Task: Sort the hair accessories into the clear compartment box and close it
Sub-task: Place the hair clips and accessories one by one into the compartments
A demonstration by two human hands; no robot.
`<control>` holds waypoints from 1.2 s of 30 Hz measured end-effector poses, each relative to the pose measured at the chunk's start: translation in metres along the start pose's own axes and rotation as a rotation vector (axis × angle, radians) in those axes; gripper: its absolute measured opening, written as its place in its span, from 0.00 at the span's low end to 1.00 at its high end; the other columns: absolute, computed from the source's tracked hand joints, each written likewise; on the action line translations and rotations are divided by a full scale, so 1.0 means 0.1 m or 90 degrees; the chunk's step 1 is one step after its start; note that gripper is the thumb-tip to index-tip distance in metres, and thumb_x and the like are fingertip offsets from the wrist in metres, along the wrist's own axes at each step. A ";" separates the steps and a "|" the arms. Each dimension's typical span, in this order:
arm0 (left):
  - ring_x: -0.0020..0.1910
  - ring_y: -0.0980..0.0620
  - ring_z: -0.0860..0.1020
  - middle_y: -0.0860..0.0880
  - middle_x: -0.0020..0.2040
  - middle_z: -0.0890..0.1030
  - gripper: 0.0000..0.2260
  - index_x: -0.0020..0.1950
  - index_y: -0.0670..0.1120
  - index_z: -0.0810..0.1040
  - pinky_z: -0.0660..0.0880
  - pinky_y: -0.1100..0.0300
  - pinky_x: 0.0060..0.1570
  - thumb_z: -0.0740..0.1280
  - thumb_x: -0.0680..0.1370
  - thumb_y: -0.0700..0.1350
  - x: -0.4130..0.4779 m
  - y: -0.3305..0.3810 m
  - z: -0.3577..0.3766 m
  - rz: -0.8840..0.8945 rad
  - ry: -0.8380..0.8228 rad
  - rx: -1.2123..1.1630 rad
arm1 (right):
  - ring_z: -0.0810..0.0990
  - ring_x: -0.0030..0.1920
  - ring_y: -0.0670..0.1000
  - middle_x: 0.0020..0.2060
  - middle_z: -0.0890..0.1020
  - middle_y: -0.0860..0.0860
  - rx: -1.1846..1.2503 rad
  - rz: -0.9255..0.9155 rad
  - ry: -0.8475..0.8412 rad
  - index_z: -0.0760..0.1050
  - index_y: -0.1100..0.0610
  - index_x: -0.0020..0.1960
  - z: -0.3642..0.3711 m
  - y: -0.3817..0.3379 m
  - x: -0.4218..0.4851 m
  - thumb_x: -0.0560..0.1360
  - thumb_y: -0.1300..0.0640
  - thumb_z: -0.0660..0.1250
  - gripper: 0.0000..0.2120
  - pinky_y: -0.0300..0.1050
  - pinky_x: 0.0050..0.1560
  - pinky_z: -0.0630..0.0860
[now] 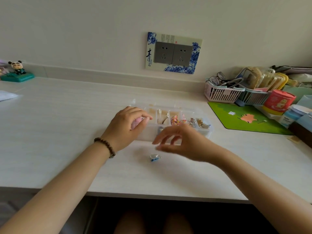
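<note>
A clear compartment box (204, 131) sits open on the white desk (67, 132), about midway between its left and right edges and nearer the back edge than the front. Its back compartments hold beige pieces, pink-and-orange patterned accessories (175, 122) and a silver clip (191, 122). The left hand (125, 125), with a brown bead bracelet (105, 146) on the wrist, is over the box's left end, thumb and fingers curled round a soft pink hair accessory (137, 123). The right hand (184, 142) hovers at the box's front edge, blurred, its fingers spread and loosely bent, gripping nothing. A small blue and silver hair clip (155, 157) lies alone on the desk just in front of the box, below the right fingertips. A green mat (244, 119) and a pink basket (221, 93) occupy the back right corner
</note>
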State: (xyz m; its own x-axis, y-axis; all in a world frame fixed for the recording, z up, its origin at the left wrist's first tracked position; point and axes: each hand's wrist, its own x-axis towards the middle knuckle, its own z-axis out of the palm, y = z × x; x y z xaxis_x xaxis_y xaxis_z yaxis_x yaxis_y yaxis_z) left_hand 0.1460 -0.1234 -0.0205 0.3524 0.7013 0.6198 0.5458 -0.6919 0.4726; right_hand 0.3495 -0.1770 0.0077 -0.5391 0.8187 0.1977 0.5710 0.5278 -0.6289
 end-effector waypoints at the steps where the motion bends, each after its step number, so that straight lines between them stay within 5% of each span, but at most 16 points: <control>1: 0.51 0.56 0.73 0.56 0.47 0.79 0.15 0.49 0.50 0.79 0.71 0.55 0.54 0.56 0.76 0.54 0.00 0.00 0.00 0.001 -0.001 0.003 | 0.79 0.45 0.43 0.47 0.83 0.46 -0.044 -0.007 -0.025 0.80 0.49 0.50 0.07 0.04 -0.03 0.71 0.53 0.71 0.08 0.39 0.46 0.77; 7: 0.50 0.54 0.74 0.55 0.47 0.80 0.15 0.49 0.50 0.79 0.72 0.55 0.53 0.56 0.76 0.54 0.01 0.00 0.00 0.005 0.005 0.004 | 0.74 0.39 0.43 0.42 0.78 0.44 -0.077 -0.022 -0.013 0.81 0.52 0.49 0.24 0.14 -0.08 0.71 0.54 0.71 0.07 0.31 0.42 0.70; 13: 0.49 0.55 0.74 0.55 0.47 0.80 0.16 0.49 0.50 0.79 0.69 0.57 0.56 0.55 0.76 0.55 0.00 0.02 -0.01 0.001 0.000 0.008 | 0.77 0.38 0.45 0.39 0.81 0.47 -0.067 -0.050 0.028 0.81 0.54 0.50 0.21 0.09 -0.09 0.72 0.55 0.70 0.07 0.38 0.40 0.76; 19: 0.48 0.54 0.75 0.56 0.44 0.79 0.17 0.49 0.50 0.80 0.68 0.58 0.58 0.55 0.75 0.56 -0.01 0.04 -0.01 -0.021 0.000 0.013 | 0.80 0.40 0.44 0.39 0.84 0.48 -0.007 -0.022 0.316 0.82 0.53 0.48 -0.13 0.00 0.13 0.71 0.54 0.71 0.07 0.31 0.42 0.73; 22: 0.46 0.55 0.75 0.55 0.44 0.79 0.16 0.50 0.50 0.80 0.71 0.57 0.55 0.55 0.75 0.56 0.00 0.04 -0.01 -0.027 -0.001 0.012 | 0.81 0.41 0.44 0.39 0.85 0.48 -0.035 0.009 0.350 0.81 0.53 0.49 -0.25 0.07 0.28 0.71 0.53 0.71 0.07 0.37 0.45 0.76; 26: 0.51 0.55 0.75 0.55 0.46 0.80 0.16 0.50 0.50 0.80 0.70 0.55 0.58 0.55 0.76 0.55 -0.01 0.02 -0.01 -0.010 -0.001 0.009 | 0.78 0.46 0.38 0.48 0.84 0.46 -0.139 0.053 0.231 0.80 0.51 0.53 -0.26 0.19 0.34 0.72 0.52 0.69 0.10 0.34 0.50 0.73; 30: 0.53 0.58 0.73 0.57 0.47 0.80 0.16 0.50 0.51 0.80 0.67 0.55 0.62 0.55 0.76 0.56 0.00 0.00 0.01 -0.011 -0.003 0.004 | 0.76 0.53 0.37 0.53 0.81 0.43 -0.107 0.043 0.327 0.78 0.50 0.55 -0.43 0.20 0.24 0.75 0.49 0.65 0.11 0.22 0.53 0.66; 33: 0.49 0.61 0.72 0.57 0.48 0.79 0.14 0.51 0.52 0.78 0.67 0.64 0.57 0.57 0.75 0.56 0.01 0.02 0.00 0.009 0.013 0.000 | 0.73 0.61 0.42 0.60 0.77 0.44 -0.038 0.091 0.391 0.74 0.49 0.61 -0.55 0.34 0.15 0.72 0.44 0.66 0.19 0.37 0.63 0.66; 36: 0.55 0.59 0.71 0.57 0.55 0.75 0.18 0.57 0.53 0.75 0.62 0.74 0.55 0.60 0.72 0.60 0.10 0.05 -0.04 -0.023 0.067 -0.011 | 0.63 0.70 0.48 0.71 0.66 0.48 0.095 0.222 0.404 0.63 0.49 0.70 -0.58 0.50 0.09 0.65 0.38 0.69 0.37 0.44 0.65 0.62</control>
State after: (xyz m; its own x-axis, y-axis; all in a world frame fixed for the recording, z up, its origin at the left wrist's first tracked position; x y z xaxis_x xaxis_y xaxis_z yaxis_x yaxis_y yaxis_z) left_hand 0.1491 -0.1208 -0.0094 0.2502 0.7039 0.6648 0.5435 -0.6703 0.5052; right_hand 0.4090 -0.1306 0.0214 0.1456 0.9306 0.3358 0.5294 0.2134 -0.8211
